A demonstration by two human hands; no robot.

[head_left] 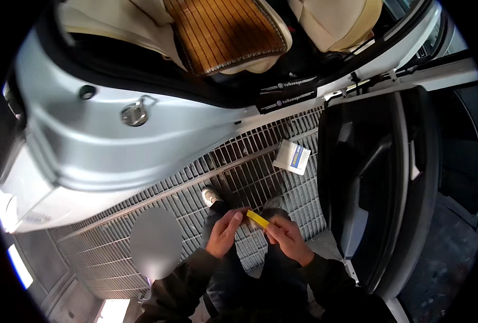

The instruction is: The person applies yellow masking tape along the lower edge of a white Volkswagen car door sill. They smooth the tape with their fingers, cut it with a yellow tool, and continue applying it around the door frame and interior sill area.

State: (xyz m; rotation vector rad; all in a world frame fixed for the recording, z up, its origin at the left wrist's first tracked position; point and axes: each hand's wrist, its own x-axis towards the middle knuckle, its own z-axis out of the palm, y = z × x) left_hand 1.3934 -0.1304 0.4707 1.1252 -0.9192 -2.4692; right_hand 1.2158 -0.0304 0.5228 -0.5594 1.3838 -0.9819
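My right hand is closed on a flat yellow strip, its thumb and fingers pinching the lower right end. The strip slants up toward my left hand, whose thumb is pressed against curled fingers close to its upper end. What those left fingers grip, if anything, is too small to make out. Both hands are above my legs and shoes, over a metal floor grating.
A white box with a blue patch lies on the grating. Ahead is a silver car body with a fuel cap and a seat with a brown slatted cover. An open black-lined door is at the right. A grey blurred oval hides part of the left.
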